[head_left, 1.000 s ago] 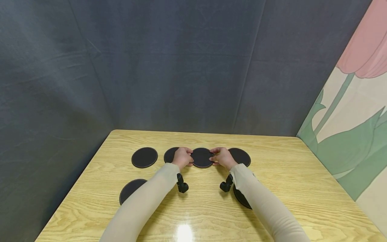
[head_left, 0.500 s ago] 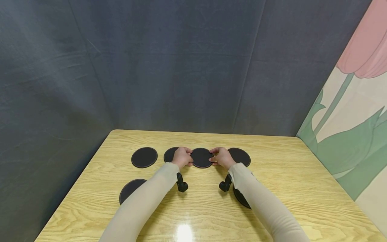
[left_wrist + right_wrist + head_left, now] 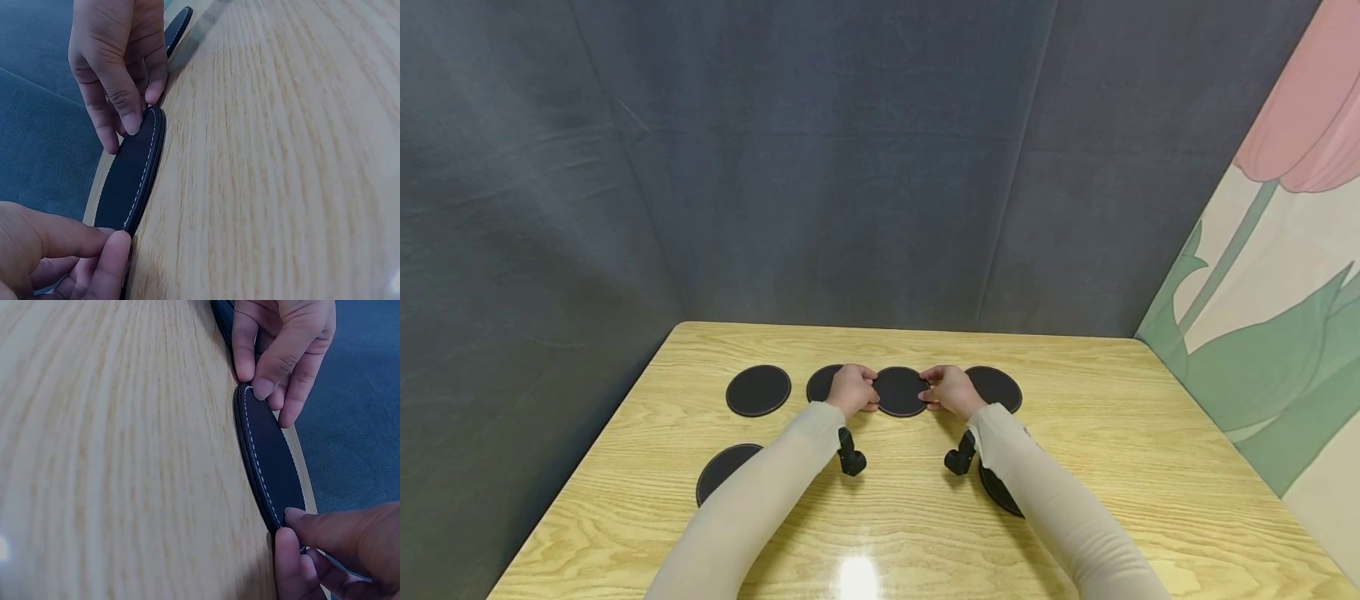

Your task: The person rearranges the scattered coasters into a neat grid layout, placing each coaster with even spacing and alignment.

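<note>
A round black coaster [image 3: 901, 392] with pale stitching round its rim lies flat on the table between both hands. In the left wrist view the coaster [image 3: 128, 172] shows a doubled edge, like two layers lying together. My left hand [image 3: 853, 390] pinches its left edge, thumb and fingertips at the rim. At the opposite edge my right hand [image 3: 953, 392] pinches it too, the thumb on top as the right wrist view shows. Behind the left hand a second coaster [image 3: 822, 383] is partly covered, and another coaster [image 3: 996, 390] sits partly under the right hand in the head view.
One more coaster [image 3: 758, 390] lies at the left end of the far row. Nearer, a coaster [image 3: 724, 471] shows beside the left sleeve and another dark disc [image 3: 997, 492] beneath the right forearm. A dark curtain [image 3: 850, 167] hangs behind the wooden table [image 3: 887, 533].
</note>
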{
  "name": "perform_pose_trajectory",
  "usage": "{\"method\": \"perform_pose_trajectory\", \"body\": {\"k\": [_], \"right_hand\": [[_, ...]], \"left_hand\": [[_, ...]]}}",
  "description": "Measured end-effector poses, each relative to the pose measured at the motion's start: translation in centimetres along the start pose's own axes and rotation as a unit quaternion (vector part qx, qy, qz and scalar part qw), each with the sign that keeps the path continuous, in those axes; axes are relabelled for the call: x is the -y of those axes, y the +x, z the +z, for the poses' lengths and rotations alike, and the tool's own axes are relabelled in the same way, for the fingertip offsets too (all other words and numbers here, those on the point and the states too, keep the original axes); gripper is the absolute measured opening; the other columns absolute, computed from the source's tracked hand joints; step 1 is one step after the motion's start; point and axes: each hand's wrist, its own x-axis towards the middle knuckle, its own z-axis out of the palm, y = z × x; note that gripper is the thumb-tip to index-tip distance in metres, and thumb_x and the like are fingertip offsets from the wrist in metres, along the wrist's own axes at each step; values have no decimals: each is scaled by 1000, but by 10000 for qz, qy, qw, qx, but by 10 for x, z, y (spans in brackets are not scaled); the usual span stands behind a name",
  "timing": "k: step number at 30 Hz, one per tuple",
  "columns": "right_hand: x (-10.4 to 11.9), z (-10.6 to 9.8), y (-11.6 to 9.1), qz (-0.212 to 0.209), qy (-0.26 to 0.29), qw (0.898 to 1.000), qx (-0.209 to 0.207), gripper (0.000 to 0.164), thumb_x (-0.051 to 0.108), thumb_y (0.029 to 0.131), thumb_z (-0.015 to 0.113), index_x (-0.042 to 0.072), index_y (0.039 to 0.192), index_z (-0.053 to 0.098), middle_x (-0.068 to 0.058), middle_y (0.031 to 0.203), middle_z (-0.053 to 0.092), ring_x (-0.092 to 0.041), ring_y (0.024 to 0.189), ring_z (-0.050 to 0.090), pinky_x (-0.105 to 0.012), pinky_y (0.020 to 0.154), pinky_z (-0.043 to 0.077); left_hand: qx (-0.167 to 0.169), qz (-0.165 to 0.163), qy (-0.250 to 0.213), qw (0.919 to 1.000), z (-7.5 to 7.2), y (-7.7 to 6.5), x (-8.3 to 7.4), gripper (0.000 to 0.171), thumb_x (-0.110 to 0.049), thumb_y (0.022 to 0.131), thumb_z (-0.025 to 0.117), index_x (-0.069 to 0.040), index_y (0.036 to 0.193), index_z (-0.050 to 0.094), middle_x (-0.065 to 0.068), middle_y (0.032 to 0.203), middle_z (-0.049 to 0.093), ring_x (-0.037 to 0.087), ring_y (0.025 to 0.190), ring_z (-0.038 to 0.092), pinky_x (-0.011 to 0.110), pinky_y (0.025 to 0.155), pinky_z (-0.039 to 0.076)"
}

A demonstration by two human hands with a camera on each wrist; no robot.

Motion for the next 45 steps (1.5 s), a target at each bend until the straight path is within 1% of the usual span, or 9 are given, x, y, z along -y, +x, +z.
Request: {"method": "perform_pose_trajectory", "body": {"k": [9,15,21,27,29,32,37,41,45], "right_hand": [[-2,-5,0,33,-37,9999,144,43,-6,86,67,-2,128,58,-23,131,50,-14,79,61,-23,66,59],[-5,-13,1,-62,317,9983,485,48,-6,89,64,-6,134,49,-24,128,48,-25,97,64,-32,78,60],[3,-27,-10,-241,496,9948,858,54,0,93,61,-6,142,39,-27,131,45,-31,107,61,-40,86,58],[11,-40,-17,-362,800,9906,1049,55,0,96,54,-8,146,31,-30,137,38,-40,120,51,-48,99,50],[12,-45,-18,-384,919,9894,1059,55,0,97,53,-8,146,30,-29,134,40,-42,122,48,-50,100,48],[10,-52,-22,-505,947,9881,1104,54,3,98,52,-8,146,29,-25,127,45,-43,124,46,-51,101,48],[4,-62,-29,-809,807,9871,1124,52,6,99,51,-9,145,31,-25,125,50,-44,125,46,-52,101,47],[0,-70,-35,-1016,658,9869,1069,49,8,100,50,-8,143,35,-30,131,46,-44,126,45,-50,99,49],[-2,-80,-43,-1177,645,9858,1008,49,11,100,51,-7,144,36,-31,135,44,-46,127,44,-44,96,52]], "left_hand": [[65,-79,19,9999,2,-3,-2,45,15,80,64,2,124,62,19,119,59,19,70,66,25,58,59],[127,-93,76,9998,1,-8,-6,39,8,86,62,2,124,61,19,124,59,20,74,67,27,60,59],[246,-120,-218,9994,-1,-10,-10,34,1,90,60,4,124,60,19,124,58,19,77,62,27,63,59],[372,-94,-360,9986,-4,-10,-11,38,-2,90,59,3,127,59,18,128,56,17,71,58,28,64,58],[440,-62,-415,9981,-5,-10,-12,38,-2,90,59,3,128,58,19,126,56,20,74,59,29,65,58],[536,25,-481,9974,-5,-10,-16,38,-3,91,58,2,129,58,20,126,55,25,90,62,31,69,59],[717,169,-520,9959,-2,-13,-27,38,-4,93,57,3,130,57,20,133,53,33,116,56,33,80,59],[837,276,-525,9947,4,-16,-38,38,-4,93,58,3,130,57,20,133,54,36,121,54,36,85,58],[923,364,-607,9932,11,-19,-47,36,-2,91,59,0,127,59,20,132,55,36,120,56,39,89,56]]}}
